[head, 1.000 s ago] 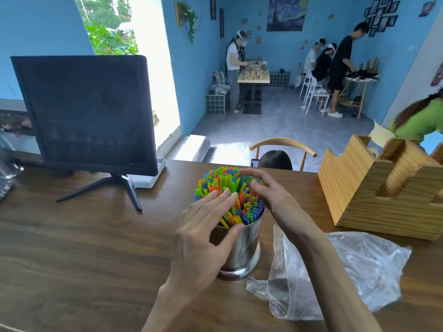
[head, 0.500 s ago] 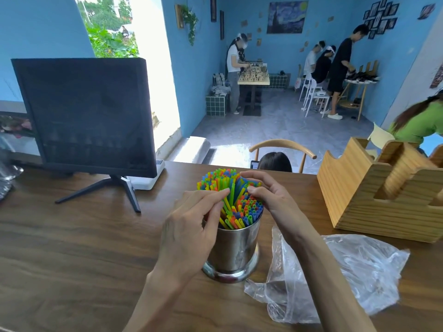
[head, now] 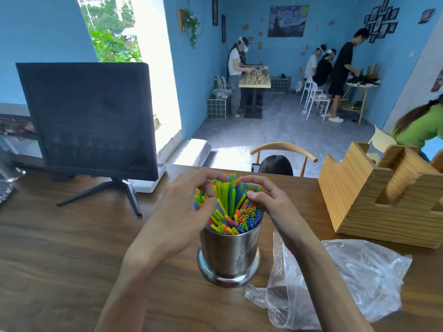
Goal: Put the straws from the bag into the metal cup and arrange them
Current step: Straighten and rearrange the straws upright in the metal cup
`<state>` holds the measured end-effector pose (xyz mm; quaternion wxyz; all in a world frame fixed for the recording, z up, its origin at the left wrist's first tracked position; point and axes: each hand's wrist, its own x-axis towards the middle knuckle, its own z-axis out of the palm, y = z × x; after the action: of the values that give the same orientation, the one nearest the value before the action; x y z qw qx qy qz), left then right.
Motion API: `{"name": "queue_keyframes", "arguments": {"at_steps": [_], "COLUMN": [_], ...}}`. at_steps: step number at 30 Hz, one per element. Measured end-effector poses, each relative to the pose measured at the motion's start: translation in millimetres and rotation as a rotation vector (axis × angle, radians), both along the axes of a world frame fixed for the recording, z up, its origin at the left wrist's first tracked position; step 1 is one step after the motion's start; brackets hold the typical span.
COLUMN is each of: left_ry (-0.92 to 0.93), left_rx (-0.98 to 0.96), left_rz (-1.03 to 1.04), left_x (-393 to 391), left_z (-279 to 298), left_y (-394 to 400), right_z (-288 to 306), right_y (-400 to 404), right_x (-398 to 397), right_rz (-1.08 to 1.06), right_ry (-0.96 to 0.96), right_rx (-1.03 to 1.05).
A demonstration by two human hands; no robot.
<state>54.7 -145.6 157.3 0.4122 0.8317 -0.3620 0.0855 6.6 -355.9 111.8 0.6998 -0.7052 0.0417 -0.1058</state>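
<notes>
A: Where are the straws [head: 233, 207] sitting?

B: They are standing in the cup [head: 229, 254], packed tight, near the middle of the table [head: 60, 248]. Some are leaning, and their tops are fanning out above the rim.

A: What are the hands doing?

B: The left hand [head: 182, 212] is curling round the left side of the bundle, fingers bending over the straw tops. The right hand [head: 268, 200] is doing the same on the right, its thumb pressing against the straws. Both are grasping the bundle from opposite sides, and their fingertips are almost meeting at the far edge.

A: And the bag [head: 347, 279]?

B: It is lying crumpled on the table just right of the cup, partly under the right forearm. I cannot tell whether anything is lying inside it.

A: Anything else on the table?

B: A dark monitor [head: 88, 118] is standing at the far left, and a wooden holder [head: 374, 202] is sitting at the far right. Beyond the table, several people are working at other tables in a blue room.
</notes>
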Motion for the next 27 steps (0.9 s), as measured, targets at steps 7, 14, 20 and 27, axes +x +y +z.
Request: {"name": "queue_keyframes", "arguments": {"at_steps": [7,14,20,27], "left_ry": [-0.077,-0.220,0.286,0.442], "left_rx": [-0.734,-1.006,-0.918,-0.334], "left_rz": [-0.085,-0.049,0.043,-0.032], "left_x": [-13.4,-24.8,-4.0,9.0], "left_z": [13.8,32.2,7.6,-9.8], "left_y": [-13.0,-15.3,-7.2,-8.2], "right_z": [7.8,18.8,34.8,38.3], "right_y": [18.8,30.8,-7.6,-4.6], "right_x": [-11.3,-20.3,-30.1,-24.7], "right_rz": [-0.160,-0.215,-0.210,-0.371], "right_ry": [-0.322,-0.481,-0.485,-0.585], "right_rx": [-0.512,-0.424,0.175,0.368]}}
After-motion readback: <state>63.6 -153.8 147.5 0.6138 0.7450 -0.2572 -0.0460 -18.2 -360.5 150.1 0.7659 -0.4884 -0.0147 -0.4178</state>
